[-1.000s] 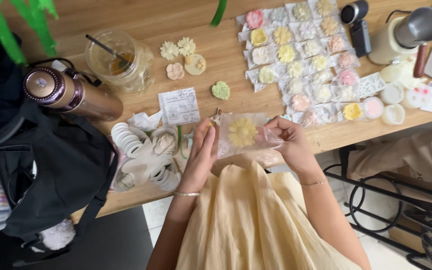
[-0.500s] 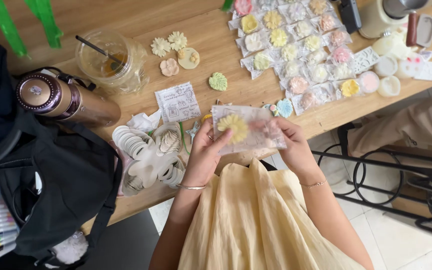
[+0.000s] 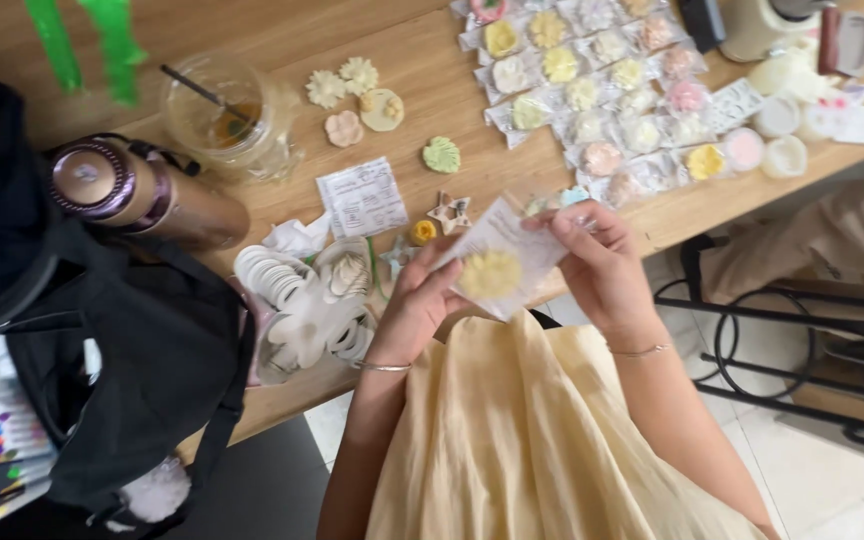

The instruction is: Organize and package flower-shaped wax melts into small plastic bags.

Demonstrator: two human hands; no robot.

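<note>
A: The clear packet [image 3: 500, 262] with the pale yellow flower piece [image 3: 489, 274] inside sits between both hands, lifted just off the near edge of the wooden table [image 3: 432, 90] and above the lap of the cream dress [image 3: 542, 430]; it is tilted, one corner up toward the right.

B: How are the hands on it?

A: The left hand [image 3: 420, 310] comes from below, fingers curled shut on the lower left edge, thumb pressing near the flower; the right hand [image 3: 604, 268] pinches the upper right corner, fingers closed on the film; I judge that two-sided hold keeps the flimsy packet stretched flat so the piece does not slide.

B: And what lies around?

A: Rows of similar bagged pieces [image 3: 602, 90], yellow, white and pink, lie side by side on the far right of the table, seemingly laid out as finished ones; loose unbagged flower shapes [image 3: 357, 95] and a green shell shape [image 3: 441, 155] rest well apart from them, nearer the plastic cup with a straw [image 3: 224, 115].

B: Anything close to the left hand?

A: A heap of white round moulds [image 3: 302, 300] just beside it, a printed paper slip [image 3: 362, 197] beyond, and a small star piece [image 3: 449, 212] near the packet; a purple-lidded flask [image 3: 142, 195] lies on its side against a black bag [image 3: 122, 370].
</note>
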